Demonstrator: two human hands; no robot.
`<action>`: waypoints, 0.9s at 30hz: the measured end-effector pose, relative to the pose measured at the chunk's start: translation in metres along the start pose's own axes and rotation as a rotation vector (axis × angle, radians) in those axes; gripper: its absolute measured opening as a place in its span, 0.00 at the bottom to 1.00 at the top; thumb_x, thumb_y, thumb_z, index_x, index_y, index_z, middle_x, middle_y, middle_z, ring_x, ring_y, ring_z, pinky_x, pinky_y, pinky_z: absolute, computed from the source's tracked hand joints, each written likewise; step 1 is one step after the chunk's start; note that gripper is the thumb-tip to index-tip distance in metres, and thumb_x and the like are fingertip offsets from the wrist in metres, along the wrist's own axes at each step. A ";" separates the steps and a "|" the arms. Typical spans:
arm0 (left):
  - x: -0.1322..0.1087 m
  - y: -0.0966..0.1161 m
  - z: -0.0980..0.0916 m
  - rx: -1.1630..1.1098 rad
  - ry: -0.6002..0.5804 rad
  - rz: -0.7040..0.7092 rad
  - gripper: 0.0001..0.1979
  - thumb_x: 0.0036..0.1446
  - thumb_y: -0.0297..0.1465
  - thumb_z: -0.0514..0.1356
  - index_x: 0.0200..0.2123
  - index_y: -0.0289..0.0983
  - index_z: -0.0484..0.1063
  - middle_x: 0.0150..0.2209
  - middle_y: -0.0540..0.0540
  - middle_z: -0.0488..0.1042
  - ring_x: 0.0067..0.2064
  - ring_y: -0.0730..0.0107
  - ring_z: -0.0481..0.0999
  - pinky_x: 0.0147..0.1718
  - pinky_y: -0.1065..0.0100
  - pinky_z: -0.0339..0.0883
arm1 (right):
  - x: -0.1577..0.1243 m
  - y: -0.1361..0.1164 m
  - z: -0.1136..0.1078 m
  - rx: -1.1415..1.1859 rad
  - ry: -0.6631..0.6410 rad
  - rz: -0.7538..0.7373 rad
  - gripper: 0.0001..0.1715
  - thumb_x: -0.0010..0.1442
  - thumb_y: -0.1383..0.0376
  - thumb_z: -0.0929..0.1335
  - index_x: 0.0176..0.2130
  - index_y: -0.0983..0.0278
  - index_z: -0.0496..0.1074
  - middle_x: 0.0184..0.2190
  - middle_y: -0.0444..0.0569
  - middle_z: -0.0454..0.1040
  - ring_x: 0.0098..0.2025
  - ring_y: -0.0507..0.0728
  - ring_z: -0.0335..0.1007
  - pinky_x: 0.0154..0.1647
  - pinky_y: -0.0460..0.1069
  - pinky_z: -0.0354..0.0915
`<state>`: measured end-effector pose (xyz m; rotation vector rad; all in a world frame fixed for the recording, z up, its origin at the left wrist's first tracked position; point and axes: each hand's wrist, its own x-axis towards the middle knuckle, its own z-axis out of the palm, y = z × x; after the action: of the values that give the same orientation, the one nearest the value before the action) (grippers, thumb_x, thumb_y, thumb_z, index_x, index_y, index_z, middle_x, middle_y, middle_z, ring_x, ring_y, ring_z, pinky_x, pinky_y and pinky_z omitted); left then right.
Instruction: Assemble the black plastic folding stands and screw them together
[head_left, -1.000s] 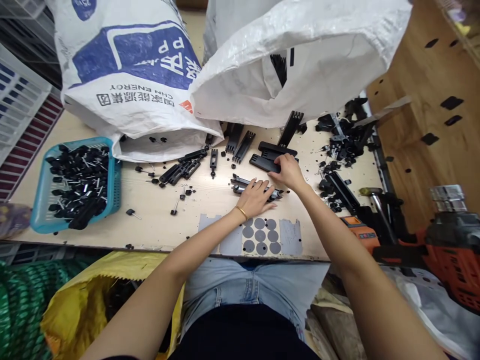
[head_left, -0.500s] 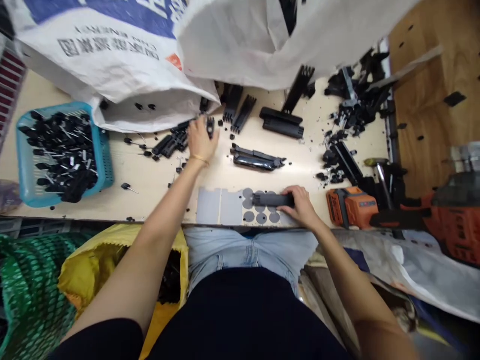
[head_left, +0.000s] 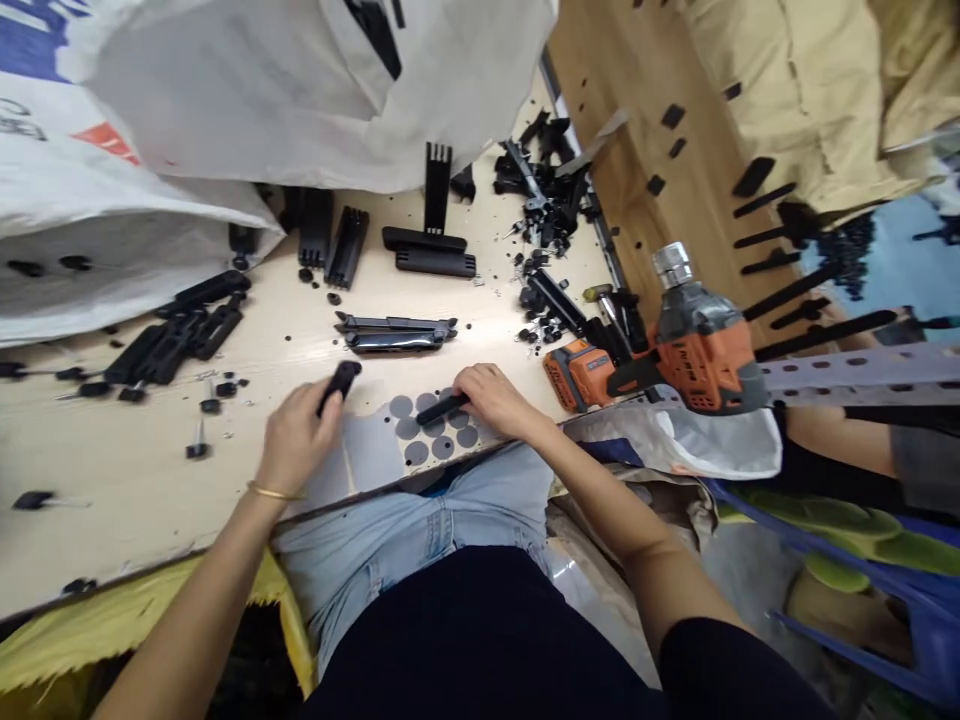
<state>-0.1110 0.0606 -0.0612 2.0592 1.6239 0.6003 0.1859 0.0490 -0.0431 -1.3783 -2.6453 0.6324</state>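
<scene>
Near the bench's front edge [head_left: 142, 563], your left hand [head_left: 295, 435] grips a part [head_left: 340, 384] between thumb and fingers; your right hand [head_left: 491, 398] pinches a bar [head_left: 441, 409].

Drill [head_left: 711, 360] — right of right hand [head_left: 493, 398]

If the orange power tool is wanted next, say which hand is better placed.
The right hand, I'd judge: it is nearer the orange power tool than the left hand is. Each holds a black part, though, so the right would probably have to set its black part down first.
</scene>
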 end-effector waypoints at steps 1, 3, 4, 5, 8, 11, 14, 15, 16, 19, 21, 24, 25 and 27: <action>-0.009 0.004 0.014 -0.008 0.011 0.042 0.16 0.62 0.36 0.48 0.42 0.34 0.72 0.33 0.43 0.70 0.36 0.61 0.70 0.36 0.64 0.62 | 0.000 -0.001 0.000 -0.031 0.024 -0.009 0.10 0.61 0.68 0.66 0.44 0.65 0.67 0.42 0.52 0.71 0.45 0.58 0.61 0.49 0.53 0.55; -0.019 0.012 0.040 0.010 0.060 0.091 0.17 0.62 0.36 0.49 0.42 0.33 0.73 0.38 0.39 0.70 0.42 0.57 0.69 0.40 0.61 0.62 | 0.001 -0.001 -0.001 -0.073 0.045 -0.023 0.10 0.63 0.69 0.63 0.46 0.63 0.68 0.42 0.51 0.71 0.46 0.58 0.61 0.52 0.54 0.54; -0.020 0.016 0.050 0.028 0.081 0.095 0.17 0.62 0.36 0.49 0.43 0.32 0.73 0.40 0.37 0.70 0.43 0.56 0.69 0.41 0.59 0.61 | 0.002 0.000 -0.002 -0.084 0.045 -0.034 0.11 0.64 0.69 0.62 0.46 0.63 0.68 0.43 0.51 0.71 0.46 0.57 0.61 0.53 0.54 0.54; -0.020 0.019 0.057 0.045 0.094 0.091 0.17 0.62 0.35 0.50 0.45 0.32 0.72 0.42 0.37 0.70 0.44 0.55 0.68 0.41 0.58 0.60 | 0.002 0.001 -0.003 -0.090 0.044 -0.046 0.12 0.65 0.69 0.61 0.46 0.62 0.69 0.43 0.51 0.71 0.46 0.57 0.61 0.54 0.55 0.53; -0.016 0.026 0.067 0.071 0.088 0.072 0.18 0.62 0.33 0.51 0.52 0.34 0.68 0.42 0.37 0.69 0.43 0.55 0.67 0.41 0.58 0.59 | -0.001 0.005 -0.005 -0.071 0.061 -0.070 0.12 0.64 0.70 0.61 0.43 0.60 0.71 0.46 0.50 0.70 0.50 0.57 0.61 0.59 0.57 0.52; -0.014 0.029 0.067 0.059 0.079 0.076 0.17 0.62 0.32 0.51 0.52 0.35 0.69 0.38 0.39 0.69 0.41 0.56 0.67 0.39 0.59 0.59 | -0.012 0.006 -0.006 0.029 0.242 0.073 0.12 0.61 0.70 0.61 0.41 0.61 0.71 0.51 0.51 0.67 0.55 0.59 0.60 0.59 0.59 0.56; -0.013 0.027 0.066 0.038 0.101 0.079 0.16 0.62 0.31 0.52 0.50 0.35 0.71 0.36 0.41 0.68 0.40 0.58 0.67 0.39 0.61 0.59 | -0.023 0.001 -0.001 0.189 0.561 0.454 0.11 0.62 0.65 0.60 0.41 0.64 0.69 0.43 0.55 0.69 0.46 0.59 0.66 0.47 0.56 0.66; -0.012 0.026 0.067 0.038 0.108 0.076 0.15 0.62 0.31 0.52 0.50 0.35 0.71 0.36 0.41 0.68 0.40 0.58 0.67 0.39 0.61 0.59 | -0.023 -0.003 0.002 0.236 0.616 0.568 0.12 0.62 0.62 0.60 0.42 0.65 0.68 0.40 0.55 0.69 0.42 0.58 0.67 0.43 0.55 0.68; -0.012 0.026 0.068 0.043 0.112 0.072 0.15 0.62 0.31 0.52 0.50 0.35 0.71 0.36 0.41 0.68 0.40 0.58 0.67 0.39 0.61 0.58 | -0.022 -0.007 0.007 0.276 0.632 0.648 0.15 0.62 0.59 0.61 0.42 0.66 0.67 0.38 0.55 0.69 0.38 0.58 0.68 0.40 0.55 0.68; -0.010 0.025 0.069 0.054 0.113 0.059 0.15 0.63 0.33 0.52 0.50 0.36 0.70 0.37 0.41 0.69 0.41 0.58 0.67 0.39 0.61 0.58 | -0.007 -0.024 0.024 0.313 0.519 0.687 0.26 0.58 0.53 0.66 0.49 0.69 0.64 0.40 0.57 0.69 0.40 0.60 0.68 0.43 0.58 0.68; -0.010 0.027 0.068 0.030 0.119 0.051 0.16 0.64 0.34 0.51 0.50 0.36 0.70 0.37 0.42 0.69 0.40 0.58 0.67 0.39 0.61 0.58 | 0.004 -0.031 0.034 0.265 0.434 0.638 0.28 0.57 0.56 0.66 0.52 0.69 0.63 0.44 0.59 0.68 0.46 0.64 0.66 0.48 0.60 0.66; -0.012 0.031 0.065 -0.026 0.169 0.050 0.15 0.65 0.34 0.49 0.49 0.36 0.70 0.35 0.43 0.70 0.39 0.61 0.68 0.40 0.61 0.58 | 0.012 -0.035 0.039 0.237 0.372 0.552 0.24 0.59 0.61 0.63 0.53 0.69 0.64 0.44 0.59 0.68 0.47 0.64 0.65 0.50 0.61 0.64; -0.013 0.034 0.066 -0.035 0.188 0.051 0.15 0.65 0.35 0.49 0.48 0.36 0.70 0.35 0.43 0.70 0.39 0.61 0.68 0.40 0.62 0.58 | 0.013 -0.035 0.039 0.254 0.354 0.517 0.24 0.59 0.62 0.63 0.53 0.68 0.63 0.43 0.58 0.67 0.47 0.63 0.65 0.50 0.60 0.64; -0.014 0.039 0.070 -0.033 0.204 0.040 0.15 0.65 0.36 0.49 0.46 0.36 0.71 0.34 0.44 0.70 0.39 0.62 0.68 0.41 0.62 0.58 | 0.011 -0.038 0.040 0.286 0.300 0.450 0.25 0.59 0.63 0.62 0.55 0.66 0.62 0.44 0.56 0.67 0.47 0.63 0.65 0.49 0.59 0.66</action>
<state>-0.0423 0.0334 -0.0955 2.0670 1.6744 0.8696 0.1395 0.0261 -0.0656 -1.8169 -1.9407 0.7400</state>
